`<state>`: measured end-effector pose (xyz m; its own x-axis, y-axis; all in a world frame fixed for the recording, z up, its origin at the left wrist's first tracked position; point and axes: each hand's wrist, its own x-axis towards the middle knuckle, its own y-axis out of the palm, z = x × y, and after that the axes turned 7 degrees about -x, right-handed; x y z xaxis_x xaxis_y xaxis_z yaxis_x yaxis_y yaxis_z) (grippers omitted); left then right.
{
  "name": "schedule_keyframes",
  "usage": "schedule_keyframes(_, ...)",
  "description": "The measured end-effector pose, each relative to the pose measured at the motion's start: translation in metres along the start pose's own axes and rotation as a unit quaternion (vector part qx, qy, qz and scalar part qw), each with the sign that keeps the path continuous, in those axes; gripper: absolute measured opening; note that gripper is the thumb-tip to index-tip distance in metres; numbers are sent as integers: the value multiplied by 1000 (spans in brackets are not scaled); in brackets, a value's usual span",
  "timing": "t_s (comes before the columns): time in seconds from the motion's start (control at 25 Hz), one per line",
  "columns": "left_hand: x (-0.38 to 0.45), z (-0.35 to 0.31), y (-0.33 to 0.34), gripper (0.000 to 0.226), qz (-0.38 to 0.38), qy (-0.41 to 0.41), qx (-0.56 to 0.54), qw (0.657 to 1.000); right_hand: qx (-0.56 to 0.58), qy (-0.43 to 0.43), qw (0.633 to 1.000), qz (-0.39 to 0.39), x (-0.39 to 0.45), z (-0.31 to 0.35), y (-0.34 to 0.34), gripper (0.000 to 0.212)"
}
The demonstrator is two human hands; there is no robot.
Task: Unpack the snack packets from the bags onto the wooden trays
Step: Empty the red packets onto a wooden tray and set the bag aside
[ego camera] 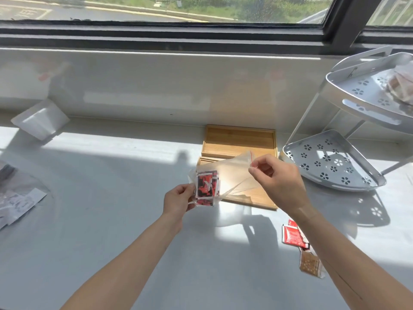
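Two hands hold one thin, clear plastic bag [232, 173] up over the white desk [111, 198]. The right hand [279, 182] has its fingers [257, 166] pinched on the bag's mouth, by a fine red seal line; the left hand [177, 200] has its fingers pressed on the bag's lower end, gripping through the film a small stack of red, black and white snack packets [206, 186]. How many are in the stack is hard to tell. Behind the bag lie two flat, rectangular wooden trays [239, 137] with low rims; the near one is mostly veiled by the film. Beside the right forearm, glossy red sachets [291, 234] and a brown, speckled packet [309, 264] lie on the desk, partly hidden by the arm. Further right stands a white perforated metal corner rack [335, 162] with flower-shaped holes, its upper tier cut off by the frame edge. At the far left, crumpled clear bags [17, 202] are cut off too.
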<state>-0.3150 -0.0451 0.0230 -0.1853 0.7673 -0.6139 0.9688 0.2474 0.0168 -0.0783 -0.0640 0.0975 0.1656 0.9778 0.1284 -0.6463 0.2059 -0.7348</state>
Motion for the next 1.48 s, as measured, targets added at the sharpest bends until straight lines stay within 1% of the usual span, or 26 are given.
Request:
schedule_keyframes(0.16,20,-24,7,14,-12,75,84,994,41,147,987,56,11,-42,18,7)
schedule_keyframes(0.36,38,-50,27,16,-2,111,177,978,96,234,963,95,10,-87,54,8)
schedule_keyframes(0.48,45,-64,36,15,17,119,223,967,131,282,945,101,12,-95,69,9)
schedule_keyframes(0.64,44,-82,48,15,36,154,267,951,250,355,895,101,11,-92,84,10)
schedule_keyframes(0.76,34,-100,60,14,53,194,304,931,306,370,869,117,11,-86,89,9)
schedule_keyframes(0.88,24,-118,67,15,69,231,341,909,331,373,857,129,13,-75,94,7)
schedule_keyframes(1.0,19,-132,68,16,66,258,370,890,344,375,850,137,15,-67,101,12)
schedule_keyframes(1.32,15,-152,52,14,55,293,395,869,357,378,842,145,23,-48,116,13)
schedule_keyframes(1.48,9,-154,48,15,58,307,375,873,358,374,850,97,24,-43,119,12)
